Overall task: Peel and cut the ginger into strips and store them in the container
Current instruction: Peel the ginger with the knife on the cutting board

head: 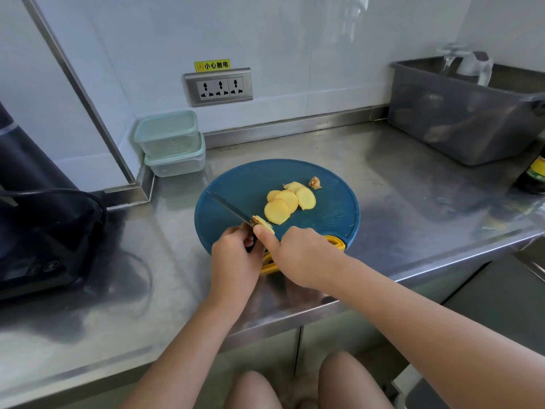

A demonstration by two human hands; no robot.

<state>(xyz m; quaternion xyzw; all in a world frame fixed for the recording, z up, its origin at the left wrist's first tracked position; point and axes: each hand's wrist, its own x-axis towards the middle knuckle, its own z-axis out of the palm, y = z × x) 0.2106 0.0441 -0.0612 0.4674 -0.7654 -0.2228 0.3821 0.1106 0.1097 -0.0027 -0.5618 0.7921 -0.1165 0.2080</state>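
Closest to me, my bare knees [298,385] show below the steel tabletop [398,187]. At its front edge my left hand [236,258] is curled tight round the dark handle of the knife [228,208], and the blade runs up and to the left over the cutting board [236,184]. My right hand [298,255] sits just beside it, thumb stretched forward and pressing on a small ginger stub [263,224] which touches the heel of the blade. The other fingers are tucked under, so I cannot see how they meet the piece. Both hands cover part of the board's yellow handle [334,242], at the near rim of the round blue board. Just beyond the stub, a cluster of peeled ginger slices [286,202] lies overlapping near the middle of the board, and a brownish trimmed scrap [315,182] lies just behind them. To my left stands a dark appliance [38,225] with a black cable. Far right, a dark bottle [535,175] is cut off by the frame edge, and a grey plastic bin [460,125] stands behind it. In the back corner, well apart from the board, an upper container [169,134] is stacked on a lower container [177,163], both lidded. Above them on the wall is a triple socket [218,87] under a yellow warning label [211,65].
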